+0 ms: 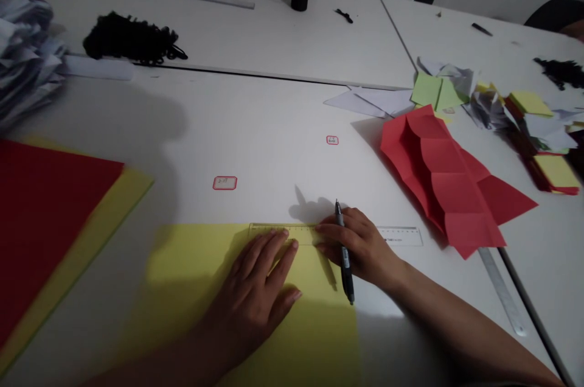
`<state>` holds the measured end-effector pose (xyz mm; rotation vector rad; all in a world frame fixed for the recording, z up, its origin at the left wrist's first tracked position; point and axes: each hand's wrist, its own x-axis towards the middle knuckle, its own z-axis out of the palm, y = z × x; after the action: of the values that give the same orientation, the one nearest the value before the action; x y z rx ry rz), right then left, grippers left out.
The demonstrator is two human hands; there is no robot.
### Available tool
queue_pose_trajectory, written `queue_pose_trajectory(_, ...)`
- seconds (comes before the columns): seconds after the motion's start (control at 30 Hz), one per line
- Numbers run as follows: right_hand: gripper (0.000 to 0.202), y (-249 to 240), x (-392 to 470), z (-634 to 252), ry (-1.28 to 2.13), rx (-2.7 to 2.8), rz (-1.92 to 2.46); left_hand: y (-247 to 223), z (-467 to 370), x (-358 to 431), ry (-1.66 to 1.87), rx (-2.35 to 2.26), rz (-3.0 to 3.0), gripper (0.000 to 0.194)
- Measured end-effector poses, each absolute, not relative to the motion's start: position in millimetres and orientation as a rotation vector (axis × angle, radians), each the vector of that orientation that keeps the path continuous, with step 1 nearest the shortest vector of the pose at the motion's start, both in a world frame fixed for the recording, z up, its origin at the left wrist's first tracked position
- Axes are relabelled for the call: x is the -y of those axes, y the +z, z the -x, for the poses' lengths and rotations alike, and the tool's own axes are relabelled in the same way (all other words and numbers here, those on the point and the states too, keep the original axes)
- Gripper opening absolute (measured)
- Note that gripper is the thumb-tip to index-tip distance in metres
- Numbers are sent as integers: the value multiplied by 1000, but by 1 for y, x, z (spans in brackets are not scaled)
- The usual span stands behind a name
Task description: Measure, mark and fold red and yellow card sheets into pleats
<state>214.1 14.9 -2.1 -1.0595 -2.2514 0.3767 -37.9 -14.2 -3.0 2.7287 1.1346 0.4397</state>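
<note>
Head view: the clear ruler [404, 237] lies crosswise in front of both hands, its long axis running left to right along the far edge of the yellow sheet [314, 338]. The left hand [253, 299], open with fingers spread, touches its left part; the right hand [367, 253], gripping a pen [345, 266], is nearer its middle and its right end, which extends past the sheet.

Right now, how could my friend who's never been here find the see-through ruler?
Find the big yellow sheet. Across its far edge, under the left hand and the right hand with the pen, lies the clear ruler. Yellow shows through part of it, unlike the grey metal ruler poking out from the folded red paper.
</note>
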Motion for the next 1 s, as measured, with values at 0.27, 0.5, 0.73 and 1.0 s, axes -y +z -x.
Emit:
queue_pose_trajectory(0.27, 38, -1, -15, -214, 416, 2233, 1053, -4, 39, 16, 439, -1136, -2728, 56)
queue_pose_trajectory(0.5, 38, -4, -14, -214, 427, 2230, 1059, -4, 39, 16, 438, -1141, -2725, 55)
queue_pose_trajectory(0.73, 38, -4, -14, -214, 429, 2223, 1056, -3, 40, 16, 430, -1140, -2717, 55)
queue_pose_trajectory(1.0, 37, -3, -14, -215, 429, 2225, 1056, -2, 39, 16, 405, -1148, -2710, 55)
